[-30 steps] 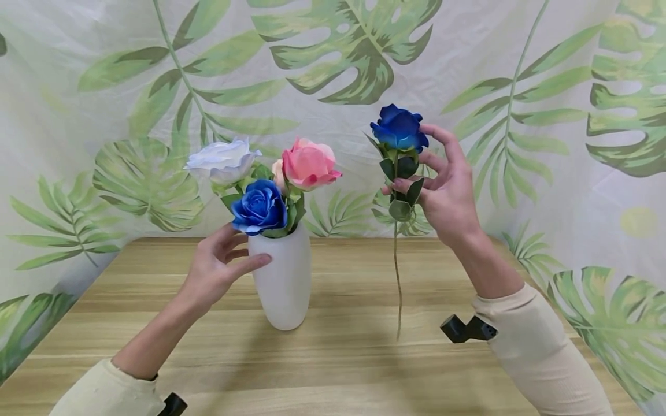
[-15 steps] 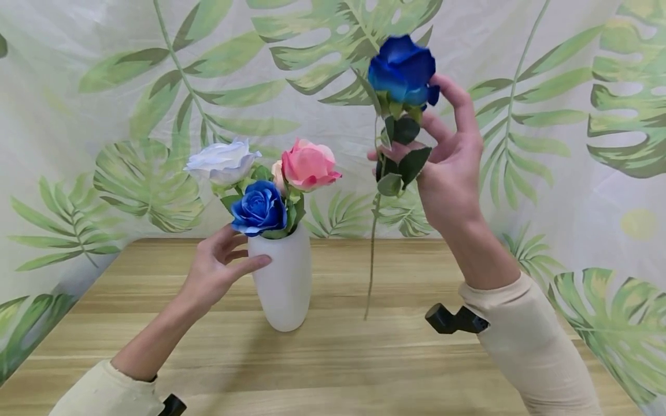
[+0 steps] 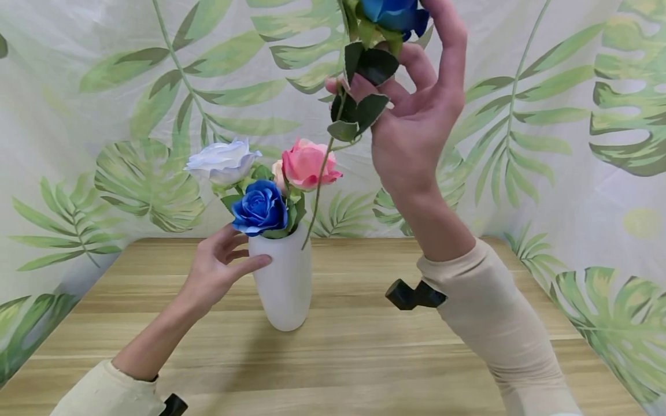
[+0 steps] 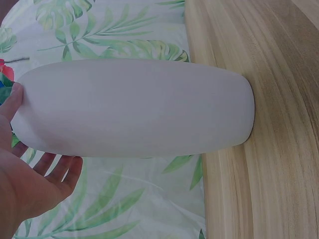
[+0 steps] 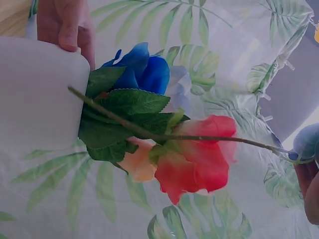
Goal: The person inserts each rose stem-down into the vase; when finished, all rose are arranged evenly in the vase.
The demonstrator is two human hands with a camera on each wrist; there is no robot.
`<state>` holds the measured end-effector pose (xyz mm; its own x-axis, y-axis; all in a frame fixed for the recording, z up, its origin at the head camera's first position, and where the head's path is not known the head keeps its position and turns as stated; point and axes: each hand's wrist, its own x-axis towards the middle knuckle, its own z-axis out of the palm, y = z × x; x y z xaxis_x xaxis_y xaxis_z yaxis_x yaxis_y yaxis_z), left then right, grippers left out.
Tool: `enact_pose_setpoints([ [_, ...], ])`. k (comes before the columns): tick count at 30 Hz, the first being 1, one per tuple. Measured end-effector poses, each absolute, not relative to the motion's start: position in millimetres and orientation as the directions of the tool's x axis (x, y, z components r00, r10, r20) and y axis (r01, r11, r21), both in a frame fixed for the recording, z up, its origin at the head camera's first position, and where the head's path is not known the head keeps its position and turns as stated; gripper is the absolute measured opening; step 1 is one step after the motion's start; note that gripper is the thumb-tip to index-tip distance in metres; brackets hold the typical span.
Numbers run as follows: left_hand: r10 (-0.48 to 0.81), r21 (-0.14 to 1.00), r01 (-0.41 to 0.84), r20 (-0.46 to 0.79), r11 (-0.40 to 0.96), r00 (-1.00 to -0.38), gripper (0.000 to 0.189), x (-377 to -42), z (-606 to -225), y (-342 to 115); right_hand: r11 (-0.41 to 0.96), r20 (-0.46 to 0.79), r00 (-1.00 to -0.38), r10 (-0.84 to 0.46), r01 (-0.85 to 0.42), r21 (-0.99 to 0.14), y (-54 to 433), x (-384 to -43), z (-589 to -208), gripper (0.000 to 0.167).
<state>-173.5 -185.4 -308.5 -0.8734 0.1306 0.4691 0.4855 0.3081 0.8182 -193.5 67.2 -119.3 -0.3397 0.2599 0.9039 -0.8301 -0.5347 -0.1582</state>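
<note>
A tall white vase (image 3: 281, 283) stands upright on the table. My left hand (image 3: 213, 271) grips it near the rim, thumb in front; the left wrist view has fingers (image 4: 70, 174) along its side. In it are a white rose (image 3: 222, 160), a pink rose (image 3: 310, 164), a blue rose (image 3: 259, 208) and a peach bloom (image 5: 138, 162). My right hand (image 3: 416, 121) pinches a second blue rose (image 3: 393, 17) by its leafy upper stem. That bloom is cut off by the top edge of the head view. Its stem (image 5: 209, 138) slants down, its tip overlapping the vase's rim in view.
The wooden table (image 3: 364, 358) runs back to a hanging cloth (image 3: 333, 63) printed with green leaves. Black devices stick out of both sleeves, one at the right forearm (image 3: 413, 294).
My right hand has lifted the blue rose and carried it left, toward the vase. Its stem has tilted, the lower end swinging left. My left hand stays on the vase.
</note>
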Motion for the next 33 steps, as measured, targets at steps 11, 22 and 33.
enact_pose_setpoints([
  [11, 0.133, 0.818, 0.485, 0.468, 0.309, -0.874, 0.062, -174.3, -307.1, -185.3, -0.532, 0.913, -0.202, 0.355, -0.846, 0.02, 52.6, -204.2, -111.3, 0.078],
  [22, 0.129, 0.824, 0.479, 0.462, 0.303, -0.877, 0.063, -173.8, -307.4, -185.2, -0.427, 0.925, -0.252, 0.285, -0.897, -0.113, 44.4, -208.5, -130.2, 0.071],
  [33, 0.129, 0.821, 0.488, 0.471, 0.296, -0.872, 0.062, -174.3, -308.4, -185.9, -0.292, 0.89, -0.454, 0.04, -0.857, -0.424, 42.2, -210.0, -150.4, 0.089],
])
